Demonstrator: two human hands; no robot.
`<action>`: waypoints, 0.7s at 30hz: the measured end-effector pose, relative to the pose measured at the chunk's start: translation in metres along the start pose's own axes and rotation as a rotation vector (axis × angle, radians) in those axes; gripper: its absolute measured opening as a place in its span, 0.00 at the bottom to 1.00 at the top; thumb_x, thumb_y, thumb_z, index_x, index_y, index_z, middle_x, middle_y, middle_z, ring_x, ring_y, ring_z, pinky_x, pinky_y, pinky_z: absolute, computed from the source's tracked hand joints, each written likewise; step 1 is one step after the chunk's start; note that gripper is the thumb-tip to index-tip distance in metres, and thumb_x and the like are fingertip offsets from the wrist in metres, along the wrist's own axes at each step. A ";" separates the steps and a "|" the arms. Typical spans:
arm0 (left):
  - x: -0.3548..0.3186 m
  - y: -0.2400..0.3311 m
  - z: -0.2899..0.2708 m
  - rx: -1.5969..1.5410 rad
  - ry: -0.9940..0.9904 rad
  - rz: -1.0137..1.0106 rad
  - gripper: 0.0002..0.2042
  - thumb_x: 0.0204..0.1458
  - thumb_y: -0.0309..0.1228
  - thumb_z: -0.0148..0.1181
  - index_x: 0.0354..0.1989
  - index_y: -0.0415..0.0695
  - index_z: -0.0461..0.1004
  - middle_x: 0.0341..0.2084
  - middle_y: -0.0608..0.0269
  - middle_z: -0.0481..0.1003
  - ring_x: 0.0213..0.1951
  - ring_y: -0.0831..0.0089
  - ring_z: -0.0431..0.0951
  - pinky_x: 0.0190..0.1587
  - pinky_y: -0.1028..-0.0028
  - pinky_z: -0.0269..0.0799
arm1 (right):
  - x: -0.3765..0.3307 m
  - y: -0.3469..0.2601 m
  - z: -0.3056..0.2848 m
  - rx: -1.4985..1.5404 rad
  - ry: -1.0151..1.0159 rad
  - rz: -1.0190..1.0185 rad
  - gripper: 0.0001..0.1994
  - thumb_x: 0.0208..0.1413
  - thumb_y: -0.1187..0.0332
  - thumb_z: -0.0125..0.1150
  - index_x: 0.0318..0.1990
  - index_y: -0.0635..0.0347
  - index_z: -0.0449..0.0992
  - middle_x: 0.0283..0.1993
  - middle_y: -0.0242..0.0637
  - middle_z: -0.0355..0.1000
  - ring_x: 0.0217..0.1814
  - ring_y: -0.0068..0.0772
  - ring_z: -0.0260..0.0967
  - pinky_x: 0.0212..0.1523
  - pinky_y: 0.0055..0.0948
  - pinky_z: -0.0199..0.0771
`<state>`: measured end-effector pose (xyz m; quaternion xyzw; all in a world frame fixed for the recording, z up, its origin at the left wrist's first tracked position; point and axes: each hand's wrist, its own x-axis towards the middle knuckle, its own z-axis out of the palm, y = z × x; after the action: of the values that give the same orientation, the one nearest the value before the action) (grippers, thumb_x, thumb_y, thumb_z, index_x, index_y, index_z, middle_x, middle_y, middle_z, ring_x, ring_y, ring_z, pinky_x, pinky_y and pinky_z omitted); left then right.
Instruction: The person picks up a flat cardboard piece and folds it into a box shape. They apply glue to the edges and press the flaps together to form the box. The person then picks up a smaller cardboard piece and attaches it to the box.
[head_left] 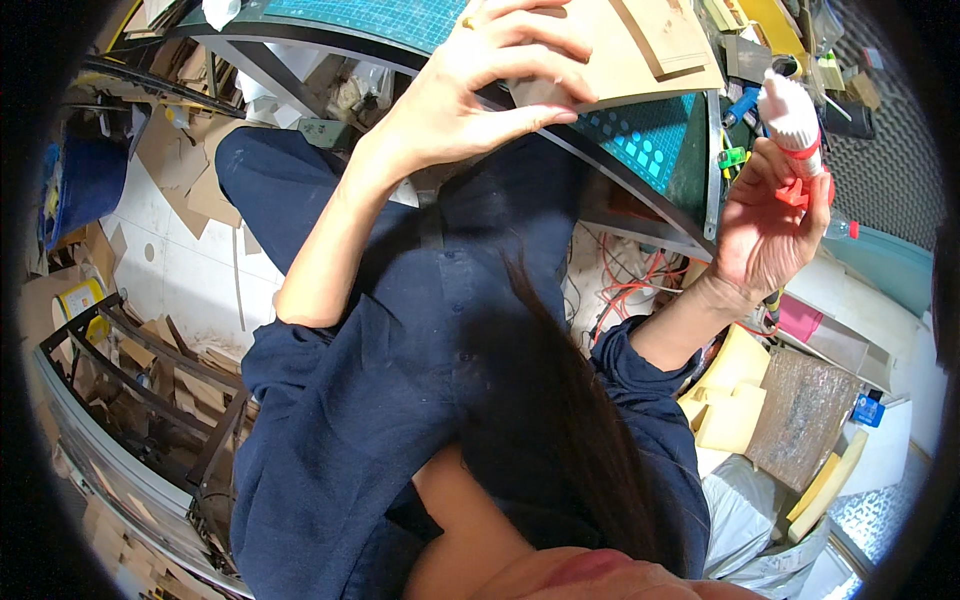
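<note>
My left hand [490, 85] is over the near left corner of a flat tan cardboard piece [640, 75], with its fingers curved and spread. A gap shows between thumb and fingers; whether they touch the cardboard is hard to tell. A narrower cardboard strip [645, 30] lies on top of that piece. Off to the right, my right hand [770, 225] is raised and grips a small white and red bottle [788, 115] between thumb and fingers. The bottle's ribbed white end points up, and a red band circles it below. Its lower part is partly hidden by my fingers.
A green cutting mat [370, 22] covers the metal-edged table. Tools and a blue-handled item [740, 105] crowd its right end. Red cables [640, 280] hang below. Yellow foam pieces [730, 405] lie at the right, a blue bin [90, 185] and a black metal rack [150, 350] at the left.
</note>
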<state>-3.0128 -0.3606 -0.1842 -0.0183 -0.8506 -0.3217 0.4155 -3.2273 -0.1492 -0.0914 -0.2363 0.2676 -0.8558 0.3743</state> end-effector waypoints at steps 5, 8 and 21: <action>0.008 0.008 0.006 0.036 0.073 0.026 0.08 0.47 0.27 0.73 0.36 0.52 0.85 0.47 0.65 0.83 0.68 0.53 0.67 0.73 0.49 0.51 | 0.001 -0.007 -0.017 0.145 0.057 0.022 0.12 0.61 0.69 0.65 0.47 0.67 0.74 0.43 0.43 0.76 0.35 0.26 0.70 0.38 0.25 0.76; 0.003 0.008 0.008 0.045 0.078 0.019 0.09 0.46 0.27 0.74 0.36 0.52 0.84 0.48 0.67 0.82 0.68 0.53 0.68 0.73 0.45 0.47 | -0.007 0.005 -0.027 0.335 0.182 0.040 0.11 0.61 0.71 0.65 0.47 0.67 0.74 0.44 0.44 0.77 0.41 0.32 0.76 0.39 0.28 0.83; 0.023 0.069 0.033 -0.010 0.098 -0.061 0.48 0.41 0.50 0.79 0.67 0.35 0.62 0.64 0.48 0.68 0.69 0.48 0.65 0.75 0.44 0.42 | -0.073 0.070 -0.002 0.226 0.052 0.135 0.17 0.65 0.64 0.63 0.55 0.55 0.65 0.48 0.42 0.73 0.50 0.32 0.74 0.55 0.33 0.75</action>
<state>-3.0300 -0.2927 -0.1459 0.0212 -0.8276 -0.3391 0.4468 -3.1484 -0.1334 -0.1522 -0.1517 0.1945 -0.8593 0.4481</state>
